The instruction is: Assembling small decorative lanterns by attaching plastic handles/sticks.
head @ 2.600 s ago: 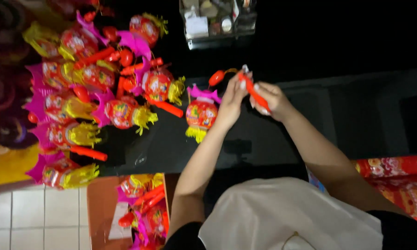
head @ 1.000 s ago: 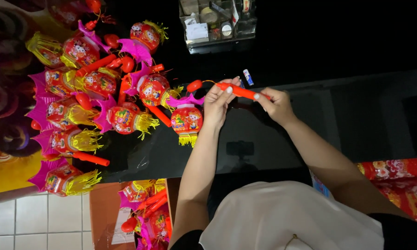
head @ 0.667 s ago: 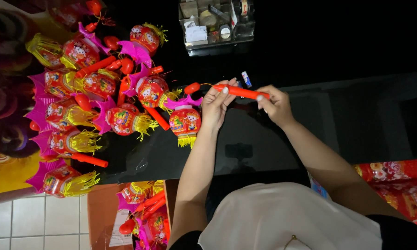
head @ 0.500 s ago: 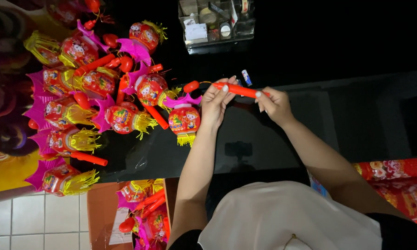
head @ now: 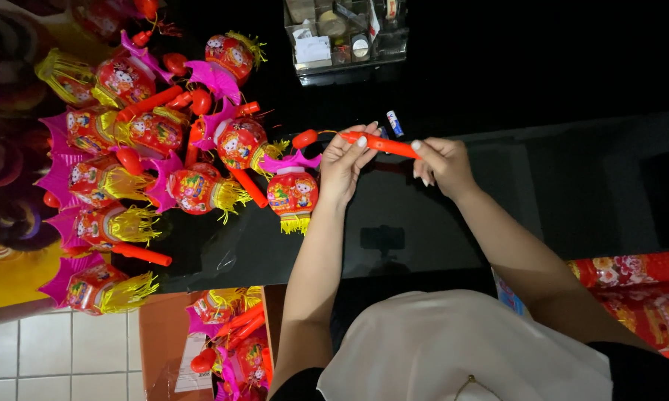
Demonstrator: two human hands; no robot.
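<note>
- A glossy black table [head: 438,245] fills the view, dark enough to mirror things; pale floor tiles [head: 60,364] show at the lower left, and a clear plastic organiser [head: 346,37] of small bits stands at the far edge.
- The left hand [head: 346,167] and right hand [head: 442,163] hold an orange stick handle [head: 375,143] between them, above the table near its far side. The left fingers are closed on the end nearer the red bulb [head: 305,138]; the right fingers pinch the other end.
- A red paper lantern [head: 292,193] with a pink top and yellow fringe sits just under the left hand, seemingly strung to the handle. I judge that a sharp tug could tear its thin hanger or crumple the shell.
- A small battery [head: 395,123] lies on the table just beyond the handle. Being round on a slick top, it could roll off out of reach if a knuckle brushes it.
- The heap of finished lanterns [head: 149,148] crowds the left of the table, handles and fringes overlapping. A swinging lantern could snag a fringe and drag neighbours over the edge towards the cardboard box [head: 223,349] of lanterns below.
- Both grips are at the ends only; twisting the hands against each other could flex or snap the slim handle.
</note>
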